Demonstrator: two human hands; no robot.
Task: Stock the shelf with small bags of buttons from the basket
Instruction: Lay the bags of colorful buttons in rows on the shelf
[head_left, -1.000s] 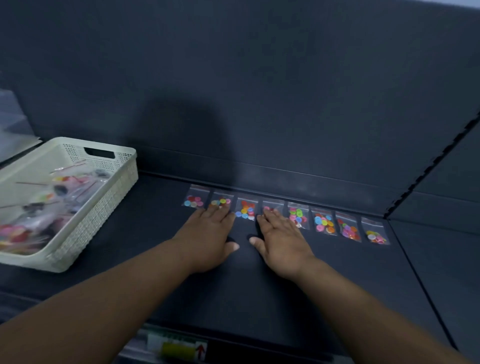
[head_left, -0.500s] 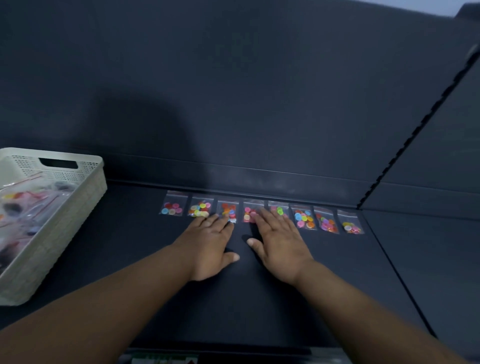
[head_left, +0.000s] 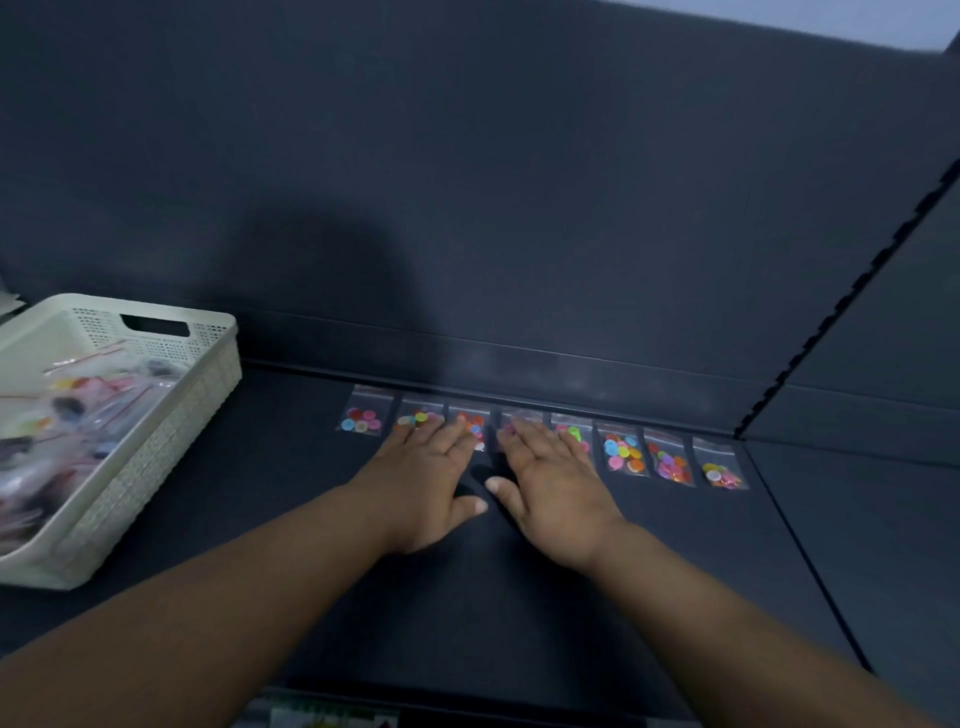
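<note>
Head view: eight small bags of buttons are seen laid flat in a single row along the far edge of the dark shelf, side by side and close together. Both hands are spread flat with nothing gripped. The left hand is laid with straight fingers on the second and third bags from the left, and the right hand on the fourth and fifth. The step in hand is judged to be the straightening of the row, not the placing of a bag. More bags are left in the cream basket, set on the shelf at the left, well apart from the row. For the next move the hands would have to be lifted and one brought left into the basket; a further bag could then be set at the row's left end or nearer, as a second row.
</note>
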